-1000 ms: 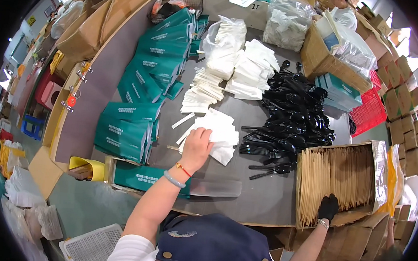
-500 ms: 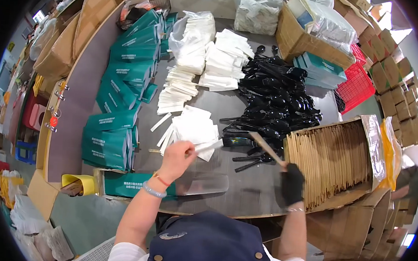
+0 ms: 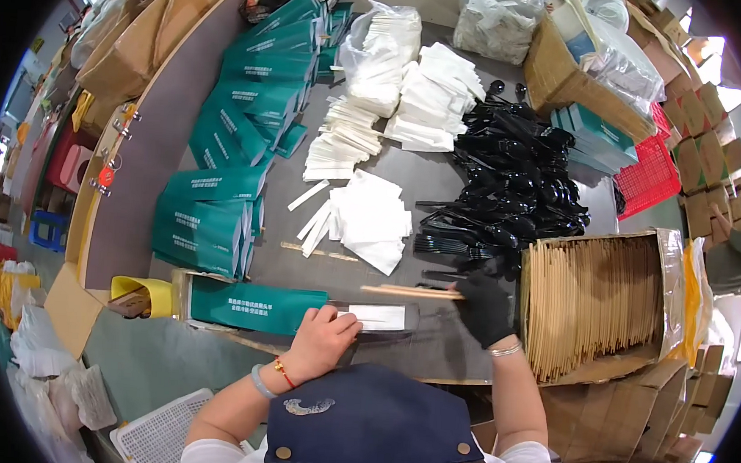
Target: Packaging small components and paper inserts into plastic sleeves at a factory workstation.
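Observation:
My left hand (image 3: pixel 323 337) is at the near edge of the table, its fingers closed over one end of a folded white napkin (image 3: pixel 382 318). The napkin lies on a clear plastic tray (image 3: pixel 413 319) at the mouth of a green paper sleeve (image 3: pixel 251 307). My black-gloved right hand (image 3: pixel 486 311) grips wooden chopsticks (image 3: pixel 411 292) that point left, just above the tray. Black plastic cutlery (image 3: pixel 509 185) is heaped beyond that hand. To its right stands a cardboard box packed with wooden chopsticks (image 3: pixel 591 304). Loose white napkins (image 3: pixel 371 219) lie in front of the left hand.
Stacked green sleeves (image 3: pixel 205 226) line the left side by the table's raised wall (image 3: pixel 150 167). A yellow container (image 3: pixel 142 296) sits at the near left corner. Bagged napkins (image 3: pixel 385 58) and an open carton (image 3: pixel 579 79) are at the back. A red basket (image 3: pixel 650 176) stands right.
My left hand has come down and nearer with the napkin, now on the tray by the sleeve. My right hand has moved left from the box, turning the chopsticks level.

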### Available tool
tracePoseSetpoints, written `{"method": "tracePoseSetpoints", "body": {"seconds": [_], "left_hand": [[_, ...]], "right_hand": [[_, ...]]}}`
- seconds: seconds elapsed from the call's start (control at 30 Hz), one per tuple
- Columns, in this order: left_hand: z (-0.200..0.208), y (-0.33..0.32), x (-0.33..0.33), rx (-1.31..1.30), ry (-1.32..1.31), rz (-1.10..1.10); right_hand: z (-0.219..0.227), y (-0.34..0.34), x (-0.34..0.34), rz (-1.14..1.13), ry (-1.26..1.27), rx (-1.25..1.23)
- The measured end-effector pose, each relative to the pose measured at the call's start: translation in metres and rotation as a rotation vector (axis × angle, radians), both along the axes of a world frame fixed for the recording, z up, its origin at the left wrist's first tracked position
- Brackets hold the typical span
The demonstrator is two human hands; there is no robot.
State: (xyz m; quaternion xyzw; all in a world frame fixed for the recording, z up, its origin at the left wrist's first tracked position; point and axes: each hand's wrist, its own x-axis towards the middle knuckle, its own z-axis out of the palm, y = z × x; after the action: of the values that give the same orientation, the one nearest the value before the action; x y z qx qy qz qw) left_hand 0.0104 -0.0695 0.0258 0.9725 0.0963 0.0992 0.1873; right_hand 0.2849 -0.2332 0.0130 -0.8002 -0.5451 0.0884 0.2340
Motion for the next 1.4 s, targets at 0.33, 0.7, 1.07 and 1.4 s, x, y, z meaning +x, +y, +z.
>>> {"method": "tracePoseSetpoints", "body": {"seconds": [0.33, 0.7, 1.07, 1.4], "left_hand": [[-0.001, 0.018, -0.027, -0.062, 0.044, 0.074], [-0.018, 0.024, -0.012, -0.051, -0.039, 0.109], [-0.017, 0.022, 0.020, -0.010, -0.052, 0.000], [-0.009, 0.019, 0.014, -0.015, -0.030, 0.005]], "right_hand": [[0.014, 0.042, -0.068, 0.058, 0.160, -0.073], [-0.045, 0.035, -0.100, 0.302, 0.436, -0.048], [-0.037, 0.044, -0.123, 0.047, 0.562, 0.079], [-0.048, 0.045, -0.131, -0.065, 0.596, 0.193]]}}
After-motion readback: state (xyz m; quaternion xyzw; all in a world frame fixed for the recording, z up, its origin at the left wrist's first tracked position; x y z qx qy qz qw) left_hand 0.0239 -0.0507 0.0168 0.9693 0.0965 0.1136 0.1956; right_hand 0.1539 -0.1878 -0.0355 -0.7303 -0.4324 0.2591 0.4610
